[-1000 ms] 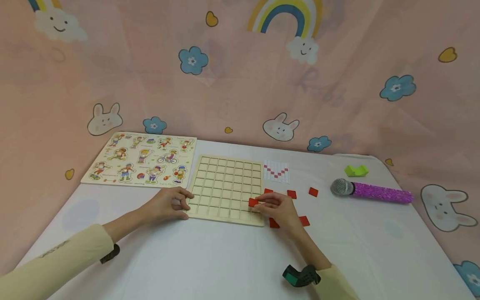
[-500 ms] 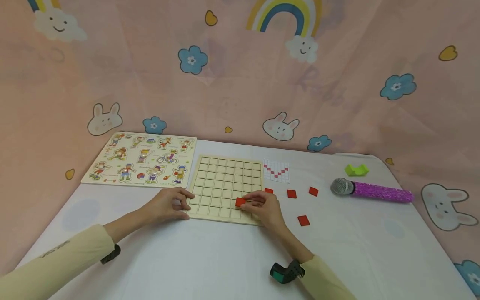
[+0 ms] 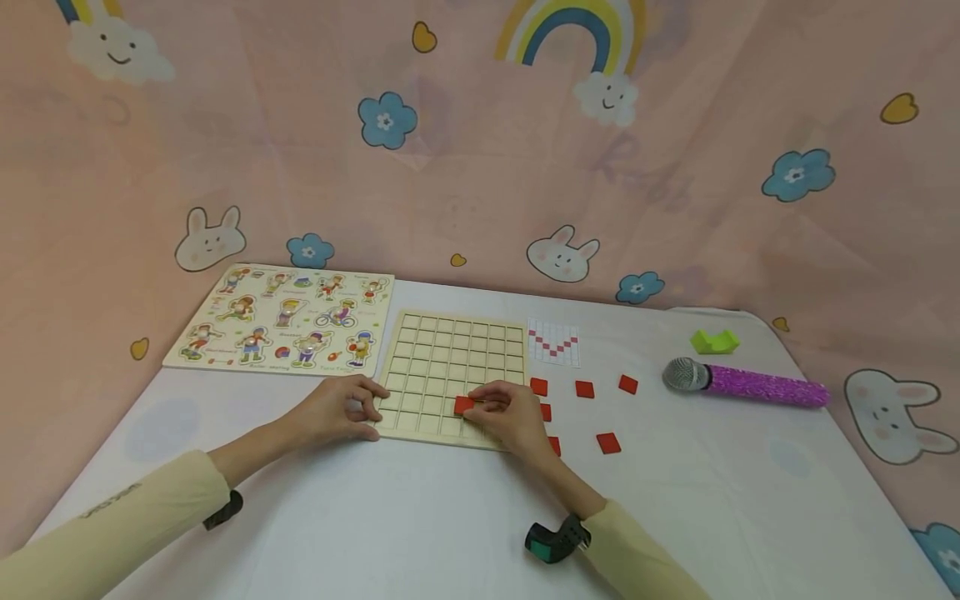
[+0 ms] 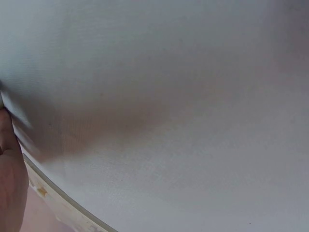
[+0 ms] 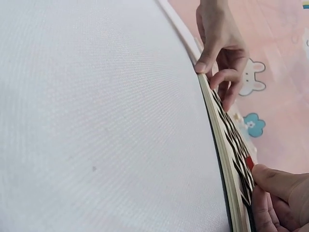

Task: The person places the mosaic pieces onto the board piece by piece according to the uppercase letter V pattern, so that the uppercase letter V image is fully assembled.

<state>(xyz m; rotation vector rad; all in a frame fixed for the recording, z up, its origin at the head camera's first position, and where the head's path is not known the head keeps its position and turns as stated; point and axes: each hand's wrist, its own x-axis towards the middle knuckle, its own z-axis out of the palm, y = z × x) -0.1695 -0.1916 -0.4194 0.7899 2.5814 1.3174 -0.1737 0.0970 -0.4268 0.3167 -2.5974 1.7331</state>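
Note:
My right hand pinches a red square tile by its right side, over the lower middle of a pale wooden grid board. In the right wrist view the tile is at the board's top face; whether it sits inside a cell is hard to tell. My left hand holds the board's near left corner, its thumb at the corner and bent fingers along the left edge. Only part of this hand shows in the left wrist view. Several red tiles lie right of the board, some partly behind my right hand.
A pattern card with a red V on a grid lies beside the board's far right corner. A picture puzzle board lies at the back left. To the right are a purple microphone and a green block.
My right hand has carried the red tile leftward over the grid board, from near its right edge to the lower middle. The left hand stays at the board's corner.

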